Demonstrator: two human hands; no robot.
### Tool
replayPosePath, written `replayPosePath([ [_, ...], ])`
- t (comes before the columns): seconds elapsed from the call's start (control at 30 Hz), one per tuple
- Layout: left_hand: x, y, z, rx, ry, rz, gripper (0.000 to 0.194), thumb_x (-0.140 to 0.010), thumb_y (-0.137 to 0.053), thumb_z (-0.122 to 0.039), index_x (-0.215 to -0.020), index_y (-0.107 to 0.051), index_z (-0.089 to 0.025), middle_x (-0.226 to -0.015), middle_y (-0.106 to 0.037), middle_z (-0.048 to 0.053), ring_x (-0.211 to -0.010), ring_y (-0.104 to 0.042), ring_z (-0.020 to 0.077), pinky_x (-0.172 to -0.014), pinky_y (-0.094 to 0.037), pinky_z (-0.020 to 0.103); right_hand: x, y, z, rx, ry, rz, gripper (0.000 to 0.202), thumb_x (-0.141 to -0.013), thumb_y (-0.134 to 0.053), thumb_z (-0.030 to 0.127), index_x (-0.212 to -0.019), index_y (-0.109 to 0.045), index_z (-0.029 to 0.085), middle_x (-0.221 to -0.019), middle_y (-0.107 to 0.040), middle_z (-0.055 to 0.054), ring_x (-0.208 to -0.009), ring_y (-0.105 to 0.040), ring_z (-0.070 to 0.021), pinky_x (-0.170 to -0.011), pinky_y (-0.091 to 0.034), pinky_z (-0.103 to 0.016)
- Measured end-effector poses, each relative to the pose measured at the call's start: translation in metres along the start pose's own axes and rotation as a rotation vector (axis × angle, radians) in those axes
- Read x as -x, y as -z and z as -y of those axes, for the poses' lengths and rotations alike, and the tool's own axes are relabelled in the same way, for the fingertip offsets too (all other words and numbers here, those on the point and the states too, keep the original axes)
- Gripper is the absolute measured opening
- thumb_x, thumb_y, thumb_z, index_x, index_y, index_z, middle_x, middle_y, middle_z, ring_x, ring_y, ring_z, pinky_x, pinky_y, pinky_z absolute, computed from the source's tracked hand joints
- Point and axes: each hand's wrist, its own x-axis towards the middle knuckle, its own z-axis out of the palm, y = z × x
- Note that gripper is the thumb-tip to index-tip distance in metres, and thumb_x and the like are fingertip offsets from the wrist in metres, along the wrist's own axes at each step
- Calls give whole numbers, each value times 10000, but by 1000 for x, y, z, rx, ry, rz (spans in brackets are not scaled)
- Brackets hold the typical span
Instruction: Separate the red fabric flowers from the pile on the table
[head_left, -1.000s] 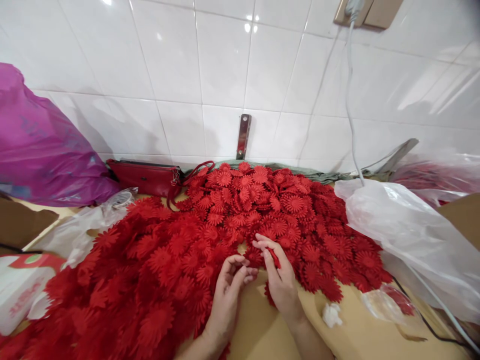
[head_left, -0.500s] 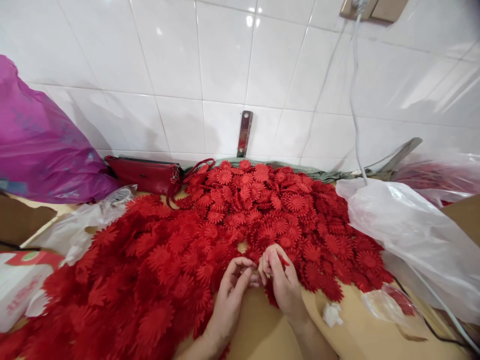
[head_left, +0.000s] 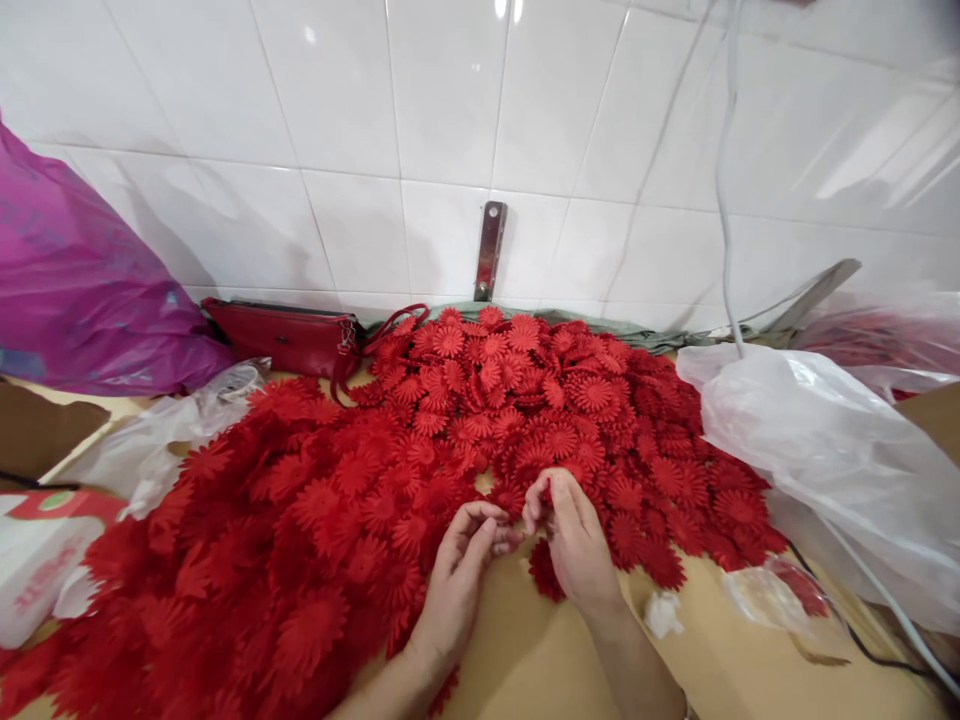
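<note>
Red flower-shaped pieces [head_left: 322, 500] with many thin petals lie in a large, deep heap across the table. In front of the heap, low in the middle, my left hand [head_left: 463, 565] has its fingers curled and its thumb bent towards them. What it pinches, if anything, is too small to make out. Slightly higher and to the right, my right hand [head_left: 576, 545] has thumb and forefinger pressed together, their grip hard to make out. A gap separates the fingertips of both hands. A single red flower piece [head_left: 544, 572] lies on the tabletop beside my right hand, partly covered by it.
A red purse [head_left: 281, 338] and a purple bag [head_left: 97, 280] stand at the back left. White plastic [head_left: 802, 440] bulges on the right, with a cable [head_left: 724, 180] hanging behind it. Crumpled white tissue [head_left: 664, 614] lies right of my hands. A tiled wall [head_left: 442, 100] closes the back.
My right hand has moved slightly up and its fingertips are farther from my left hand's. My left hand is nearly unmoved. The view has tilted down a little.
</note>
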Motion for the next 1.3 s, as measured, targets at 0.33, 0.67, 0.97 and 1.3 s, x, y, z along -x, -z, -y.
replayPosePath([
  [0.33, 0, 1, 0, -2, 14, -5, 316, -868, -774, -480, -993, -687, -203, -1002, -701, 40, -904, -700, 167, -902, -533, 308, 2, 1, 2, -59, -39, -70, 452, -953, -575, 635, -755, -511, 233, -555, -353, 78, -470, -319, -95, -437, -300, -232],
  [0.67, 0, 1, 0, 9, -8, 48, 277, -907, -736, -462, -1005, -680, -209, -977, -709, 34, -915, -694, 164, -924, -525, 315, 0, -6, 18, -286, -93, 114, 270, -961, -633, 493, -1130, -578, 289, -1098, -680, -24, -820, -676, -143, -703, -526, -292],
  [0.97, -2, 4, 3, -5, -22, 57, 230, -929, -714, -414, -1022, -687, -205, -1033, -697, 37, -933, -702, 168, -907, -527, 314, -3, 4, 6, -44, -75, 60, 291, -1007, -537, 548, -1009, -524, 257, -611, -620, 86, -397, -517, -79, -402, -408, -191],
  [1.3, -4, 2, 0, 38, -16, 10, 228, -914, -731, -403, -1010, -691, -201, -1060, -709, 50, -1009, -694, 185, -915, -533, 316, -4, 5, 3, -8, 2, 98, 523, -978, -451, 701, -743, -480, 234, -902, -679, -19, -686, -641, -141, -726, -551, -323],
])
